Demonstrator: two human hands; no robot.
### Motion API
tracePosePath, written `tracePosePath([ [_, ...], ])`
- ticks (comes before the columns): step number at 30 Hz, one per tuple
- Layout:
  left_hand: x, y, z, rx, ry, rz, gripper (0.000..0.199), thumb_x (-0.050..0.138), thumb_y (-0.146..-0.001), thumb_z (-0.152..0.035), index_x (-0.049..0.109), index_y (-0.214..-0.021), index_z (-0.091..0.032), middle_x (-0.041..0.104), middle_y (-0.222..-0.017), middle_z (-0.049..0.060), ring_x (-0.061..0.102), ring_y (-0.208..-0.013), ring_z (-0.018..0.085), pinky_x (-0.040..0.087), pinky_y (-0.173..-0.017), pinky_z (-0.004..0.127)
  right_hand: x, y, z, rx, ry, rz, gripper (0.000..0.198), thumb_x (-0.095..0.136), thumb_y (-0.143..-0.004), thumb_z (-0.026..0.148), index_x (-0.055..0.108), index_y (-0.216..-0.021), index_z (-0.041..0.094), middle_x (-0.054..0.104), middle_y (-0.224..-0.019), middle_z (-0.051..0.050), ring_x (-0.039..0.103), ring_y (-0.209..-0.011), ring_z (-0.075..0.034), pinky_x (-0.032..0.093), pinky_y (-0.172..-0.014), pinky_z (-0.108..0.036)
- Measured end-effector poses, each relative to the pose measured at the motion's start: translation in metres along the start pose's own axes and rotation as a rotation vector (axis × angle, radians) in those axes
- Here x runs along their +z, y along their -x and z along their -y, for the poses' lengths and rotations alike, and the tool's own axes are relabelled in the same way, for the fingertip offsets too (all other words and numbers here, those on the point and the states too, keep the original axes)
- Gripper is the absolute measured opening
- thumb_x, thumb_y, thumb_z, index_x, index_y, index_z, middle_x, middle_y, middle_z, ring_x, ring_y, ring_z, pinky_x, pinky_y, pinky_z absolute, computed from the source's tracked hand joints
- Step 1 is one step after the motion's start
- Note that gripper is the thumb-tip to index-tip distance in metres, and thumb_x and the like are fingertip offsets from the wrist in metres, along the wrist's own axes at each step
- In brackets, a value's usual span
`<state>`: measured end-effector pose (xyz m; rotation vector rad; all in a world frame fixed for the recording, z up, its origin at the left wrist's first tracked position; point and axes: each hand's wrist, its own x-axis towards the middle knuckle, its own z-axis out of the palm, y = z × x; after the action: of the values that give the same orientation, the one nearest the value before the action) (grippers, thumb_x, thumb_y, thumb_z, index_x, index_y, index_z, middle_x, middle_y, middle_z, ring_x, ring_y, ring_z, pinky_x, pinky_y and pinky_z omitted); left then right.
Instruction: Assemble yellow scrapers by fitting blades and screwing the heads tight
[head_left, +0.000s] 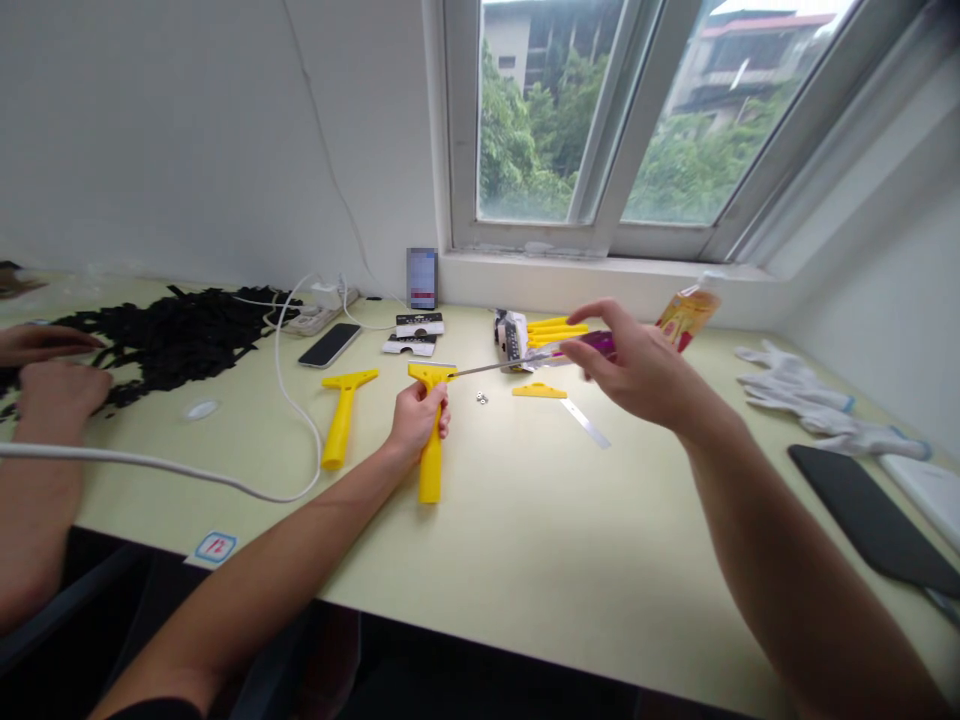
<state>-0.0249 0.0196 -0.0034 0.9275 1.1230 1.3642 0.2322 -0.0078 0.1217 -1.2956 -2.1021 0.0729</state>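
My left hand [418,420] is wrapped round the handle of a yellow scraper [430,470], whose head points away from me. In my right hand [637,365] is a screwdriver [495,366] with a purple handle; its long shaft reaches left, and the tip is at the right side of the scraper's head. Small metal screws [481,398] lie just right of the scraper. Beyond them rest a yellow blade cover [539,391] and a thin metal blade [586,424]. A second yellow scraper [341,420] lies to the left of my left hand.
Yellow handles [556,330] stick out of a package at the back. A phone [330,345], black-and-white cards [409,344] and a white cable [281,370] lie left. Gloves [802,395] and a dark flat object [862,515] are right. Another person's hands [64,385] work by black strips [180,335].
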Motion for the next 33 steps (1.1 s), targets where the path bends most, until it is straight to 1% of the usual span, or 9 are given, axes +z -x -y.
tracePosePath([
  [4, -0.001, -0.001, 0.001, 0.011, -0.009, -0.004, 0.033, 0.072, -0.074, -0.036, 0.045, -0.069, -0.018, 0.047, -0.055, -0.007, 0.043, -0.036, 0.005, 0.035, -0.030, 0.018, 0.005, -0.001, -0.003, -0.028, -0.029, -0.005, 0.046, 0.056, -0.087, 0.049, 0.047, -0.125, 0.023, 0.071, -0.088, -0.006, 0.066, -0.068, -0.021, 0.049, -0.063, -0.032],
  [8, -0.002, -0.002, 0.001, 0.010, -0.007, -0.004, 0.034, 0.073, -0.073, -0.037, 0.046, -0.069, -0.018, 0.049, -0.057, -0.006, 0.044, -0.036, 0.005, 0.035, -0.030, 0.017, 0.005, -0.002, -0.003, -0.010, -0.048, -0.015, 0.041, 0.057, -0.087, 0.049, 0.052, -0.118, 0.023, 0.071, -0.084, -0.005, 0.067, -0.067, -0.021, 0.050, -0.064, -0.032],
  [11, -0.001, -0.001, 0.000, 0.013, -0.012, -0.003, 0.035, 0.074, -0.073, -0.038, 0.045, -0.069, -0.018, 0.048, -0.055, -0.006, 0.044, -0.036, 0.005, 0.035, -0.030, 0.017, 0.004, -0.002, -0.003, -0.044, -0.125, 0.019, 0.047, 0.061, -0.085, 0.047, 0.050, -0.124, 0.023, 0.071, -0.095, -0.008, 0.068, -0.071, -0.021, 0.052, -0.067, -0.032],
  [14, -0.001, -0.001, 0.001, 0.013, -0.020, 0.008, 0.035, 0.073, -0.073, -0.038, 0.045, -0.069, -0.017, 0.047, -0.055, -0.006, 0.043, -0.035, 0.005, 0.035, -0.030, 0.017, 0.003, -0.001, -0.005, -0.008, -0.087, 0.006, 0.045, 0.056, -0.088, 0.050, 0.052, -0.123, 0.022, 0.070, -0.083, -0.005, 0.066, -0.063, -0.018, 0.052, -0.064, -0.032],
  [18, -0.001, -0.003, 0.002, 0.015, -0.022, -0.009, 0.033, 0.072, -0.073, -0.036, 0.045, -0.068, -0.017, 0.046, -0.053, -0.007, 0.043, -0.035, 0.005, 0.035, -0.029, 0.017, 0.006, -0.002, -0.011, -0.047, -0.148, 0.038, 0.072, 0.062, -0.084, 0.050, 0.032, -0.143, 0.022, 0.069, -0.088, -0.006, 0.066, -0.064, -0.019, 0.053, -0.062, -0.034],
  [21, -0.002, -0.004, 0.001, 0.018, -0.019, -0.018, 0.032, 0.071, -0.074, -0.034, 0.045, -0.068, -0.017, 0.046, -0.054, -0.006, 0.043, -0.036, 0.006, 0.035, -0.029, 0.018, 0.010, -0.003, -0.013, 0.019, -0.080, -0.014, 0.055, 0.058, -0.088, 0.050, 0.045, -0.133, 0.021, 0.068, -0.081, -0.005, 0.066, -0.063, -0.020, 0.053, -0.064, -0.036],
  [25, -0.003, -0.005, 0.001, 0.011, -0.025, -0.031, 0.030, 0.070, -0.075, -0.032, 0.045, -0.068, -0.017, 0.045, -0.052, -0.007, 0.043, -0.035, 0.006, 0.035, -0.029, 0.018, 0.012, -0.004, -0.014, -0.055, -0.129, 0.044, 0.059, 0.063, -0.084, 0.048, 0.042, -0.134, 0.023, 0.070, -0.098, -0.008, 0.068, -0.075, -0.021, 0.054, -0.068, -0.035],
  [28, -0.003, -0.006, 0.001, 0.015, -0.025, -0.027, 0.030, 0.070, -0.074, -0.033, 0.045, -0.068, -0.017, 0.046, -0.053, -0.007, 0.043, -0.036, 0.005, 0.035, -0.029, 0.017, 0.013, -0.004, -0.014, -0.003, -0.104, 0.005, 0.043, 0.059, -0.087, 0.049, 0.053, -0.119, 0.022, 0.071, -0.084, -0.005, 0.068, -0.071, -0.021, 0.053, -0.066, -0.033],
  [33, -0.003, -0.006, 0.002, 0.014, -0.015, -0.030, 0.030, 0.071, -0.074, -0.032, 0.045, -0.069, -0.017, 0.047, -0.055, -0.006, 0.043, -0.036, 0.005, 0.034, -0.029, 0.017, 0.016, -0.004, -0.016, -0.049, -0.134, 0.019, 0.046, 0.062, -0.085, 0.048, 0.051, -0.122, 0.023, 0.072, -0.098, -0.007, 0.069, -0.078, -0.021, 0.054, -0.069, -0.032],
])
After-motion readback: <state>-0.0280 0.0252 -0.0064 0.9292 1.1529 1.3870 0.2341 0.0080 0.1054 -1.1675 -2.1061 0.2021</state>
